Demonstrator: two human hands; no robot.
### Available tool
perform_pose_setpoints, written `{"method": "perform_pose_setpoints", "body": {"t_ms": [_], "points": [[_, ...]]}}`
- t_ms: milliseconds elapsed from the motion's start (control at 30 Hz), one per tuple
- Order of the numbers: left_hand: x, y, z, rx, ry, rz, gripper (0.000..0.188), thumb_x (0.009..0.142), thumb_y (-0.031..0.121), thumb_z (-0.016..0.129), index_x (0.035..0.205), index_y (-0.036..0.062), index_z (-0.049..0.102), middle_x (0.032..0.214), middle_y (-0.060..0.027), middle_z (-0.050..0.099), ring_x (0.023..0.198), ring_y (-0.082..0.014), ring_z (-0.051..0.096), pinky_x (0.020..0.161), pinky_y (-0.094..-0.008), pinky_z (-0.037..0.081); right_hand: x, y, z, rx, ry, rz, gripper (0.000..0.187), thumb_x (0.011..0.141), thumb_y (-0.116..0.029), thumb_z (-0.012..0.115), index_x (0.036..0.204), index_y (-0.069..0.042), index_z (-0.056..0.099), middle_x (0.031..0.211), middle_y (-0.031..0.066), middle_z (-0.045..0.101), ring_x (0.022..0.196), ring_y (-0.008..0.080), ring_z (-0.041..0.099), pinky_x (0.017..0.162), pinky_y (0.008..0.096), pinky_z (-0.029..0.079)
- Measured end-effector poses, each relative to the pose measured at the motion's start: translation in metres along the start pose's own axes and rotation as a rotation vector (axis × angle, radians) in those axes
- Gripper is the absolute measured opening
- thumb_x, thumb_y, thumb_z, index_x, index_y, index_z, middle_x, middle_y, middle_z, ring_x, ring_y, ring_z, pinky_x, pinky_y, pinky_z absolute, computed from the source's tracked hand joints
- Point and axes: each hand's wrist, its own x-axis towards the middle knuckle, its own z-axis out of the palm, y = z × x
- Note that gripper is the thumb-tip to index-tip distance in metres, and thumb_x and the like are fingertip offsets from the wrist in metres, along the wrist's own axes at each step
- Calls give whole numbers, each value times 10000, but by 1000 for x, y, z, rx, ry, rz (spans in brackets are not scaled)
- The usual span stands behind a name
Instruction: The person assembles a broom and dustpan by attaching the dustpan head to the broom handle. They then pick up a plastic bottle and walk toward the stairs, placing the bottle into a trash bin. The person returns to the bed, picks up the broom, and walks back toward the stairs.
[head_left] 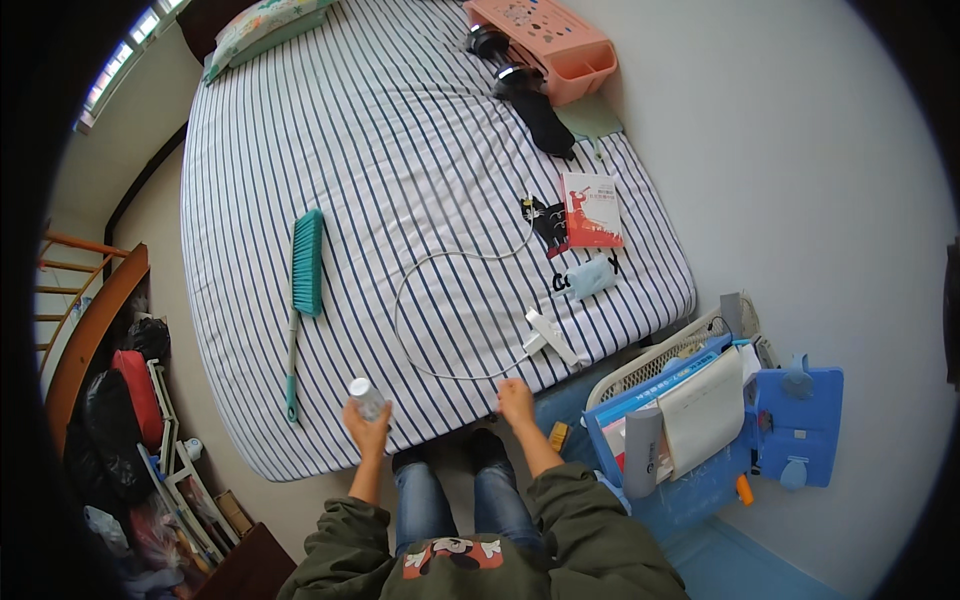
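My left hand point(366, 427) is wrapped round a small clear bottle with a white cap point(361, 388), held upright near the front edge of the bed. My right hand point(516, 402) has its fingers curled in at the bed's edge. What those fingers hold, if anything, is hidden. Just beyond it lies a white T-shaped device point(550, 338) on the sheet, where a looping white cable point(398, 310) ends. Left of the bottle rests a bed brush with teal bristles point(308, 262) and a long handle.
The striped bed point(420, 140) bears a red-and-white book point(592, 212), a light-blue packet point(590, 278), a black dumbbell point(515, 75) and a pink storage box point(560, 40). To the right, a blue desk point(690, 500) carries a document holder point(620, 408). Bags point(110, 430) crowd the left floor.
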Motion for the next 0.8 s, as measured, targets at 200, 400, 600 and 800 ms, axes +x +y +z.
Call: {"method": "perform_pose_setpoints", "body": {"t_ms": [200,400,600,800], "points": [[69,-63,8,-58,40,-243,628,640,161,789,1145,-15,460,1044,-156,497,954,-289,539,822,-373,451,66,7,-31,-455,808,-99,336,761,-66,560,1094,-25,529,1089,208,529,1073,336,467,881,432,388],[76,-68,19,-186,-118,-386,608,695,139,760,1203,19,448,1145,-127,513,1059,-241,515,905,-341,414,114,4,-53,-768,591,-193,345,733,-61,624,1072,-97,573,1076,89,570,1052,274,492,893,435,357],[56,-68,17,-190,-77,-419,669,704,120,756,1275,45,417,1189,-113,501,1114,-237,486,949,-327,375,75,13,-33,-710,555,-419,305,722,-52,611,1022,-100,597,1040,66,592,1019,255,513,914,407,333],[55,-70,14,-202,-105,-455,679,709,128,757,1287,52,410,1213,-111,490,1127,-244,478,966,-329,361,79,37,-24,-536,332,-474,321,711,-5,533,1025,-52,580,1036,130,583,966,303,547,858,393,407]]}}
